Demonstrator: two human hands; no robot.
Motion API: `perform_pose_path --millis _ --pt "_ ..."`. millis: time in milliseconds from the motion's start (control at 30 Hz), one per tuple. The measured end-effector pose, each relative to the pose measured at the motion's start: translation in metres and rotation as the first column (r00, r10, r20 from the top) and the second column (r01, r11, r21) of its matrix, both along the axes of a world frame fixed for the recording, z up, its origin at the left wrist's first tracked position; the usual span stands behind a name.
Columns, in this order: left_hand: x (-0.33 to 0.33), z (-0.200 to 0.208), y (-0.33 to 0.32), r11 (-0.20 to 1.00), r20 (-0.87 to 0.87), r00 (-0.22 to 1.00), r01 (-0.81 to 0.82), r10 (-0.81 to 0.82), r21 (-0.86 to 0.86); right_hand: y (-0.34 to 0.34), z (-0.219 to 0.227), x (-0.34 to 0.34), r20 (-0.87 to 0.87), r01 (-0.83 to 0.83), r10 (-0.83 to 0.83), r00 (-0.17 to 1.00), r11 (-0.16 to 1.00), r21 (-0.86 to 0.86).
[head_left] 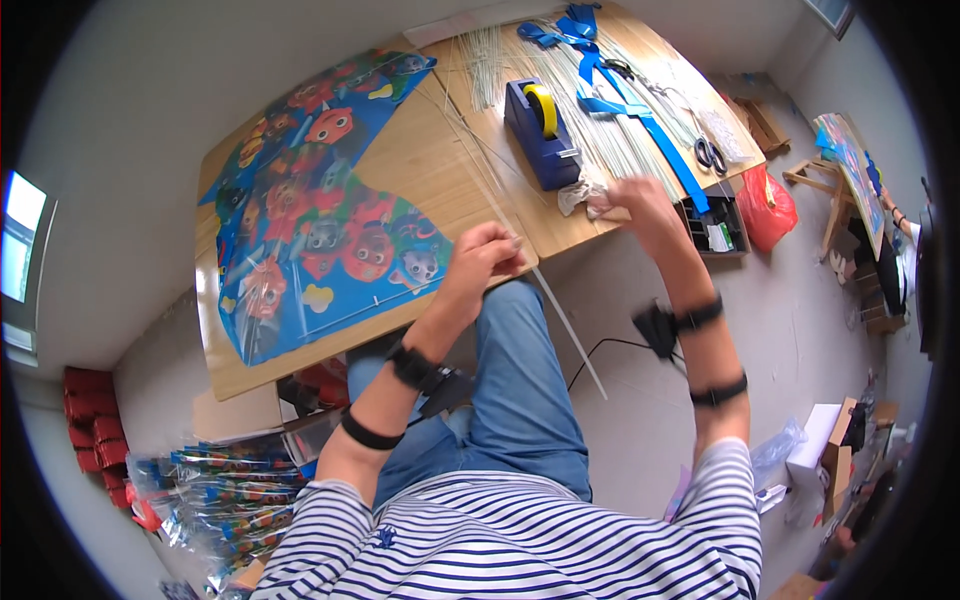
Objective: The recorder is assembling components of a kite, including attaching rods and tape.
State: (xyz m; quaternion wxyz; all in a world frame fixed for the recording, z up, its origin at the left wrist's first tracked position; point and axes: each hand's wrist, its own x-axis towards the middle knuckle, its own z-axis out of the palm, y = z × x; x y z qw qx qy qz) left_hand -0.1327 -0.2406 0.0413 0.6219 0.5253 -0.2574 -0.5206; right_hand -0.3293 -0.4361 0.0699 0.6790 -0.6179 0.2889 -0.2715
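My left hand [484, 258] is closed at the near table edge, thumb and fingers pressed together. A thin white rod [572, 335] runs at its fingertips, one end sticking out past the table edge. My right hand [640, 203], bent at the wrist and somewhat blurred, reaches to a crumpled white cloth or tissue [578, 197]. Its fingertips overlap the cloth; whether they grip it cannot be made out. Just beyond stands a dark blue tape dispenser [540, 150] with a yellow roll. Left of my left hand lies a blue plastic film sheet [335, 305] printed with cartoon animal faces.
Bundles of thin white rods [610, 130], blue ribbon [670, 165] and black scissors [709, 156] lie on the table's right side. A dark box [738, 235] and red plastic bag [768, 210] are by its right edge. Packaged printed films [215, 500] are piled lower left. Another person's arm [900, 220] shows far right.
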Motion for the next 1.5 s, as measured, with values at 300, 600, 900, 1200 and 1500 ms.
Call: perform_pose_path --millis 300,600,900,1200,1500 --pt "-0.065 -0.03 -0.072 0.981 -0.018 0.983 0.184 -0.183 0.058 0.208 0.034 -0.205 -0.333 0.395 -0.31 0.89 0.891 0.224" --pt "-0.077 -0.027 -0.079 0.97 0.055 0.973 0.217 -0.224 0.111 0.19 0.012 -0.211 -0.344 0.38 -0.273 0.899 0.876 0.297" --pt "0.043 -0.033 -0.078 0.989 0.219 0.973 0.036 -0.067 0.143 0.196 -0.011 -0.215 -0.318 0.401 -0.292 0.902 0.839 0.367" --pt "0.185 -0.033 -0.131 0.846 0.706 0.707 -0.356 -0.034 0.398 0.191 -0.043 -0.22 -0.382 0.445 -0.294 0.876 0.798 0.406" --pt "-0.009 -0.042 -0.13 0.986 -0.258 0.963 -0.03 0.072 0.163 0.195 -0.06 -0.216 -0.44 0.493 -0.301 0.846 0.755 0.431"
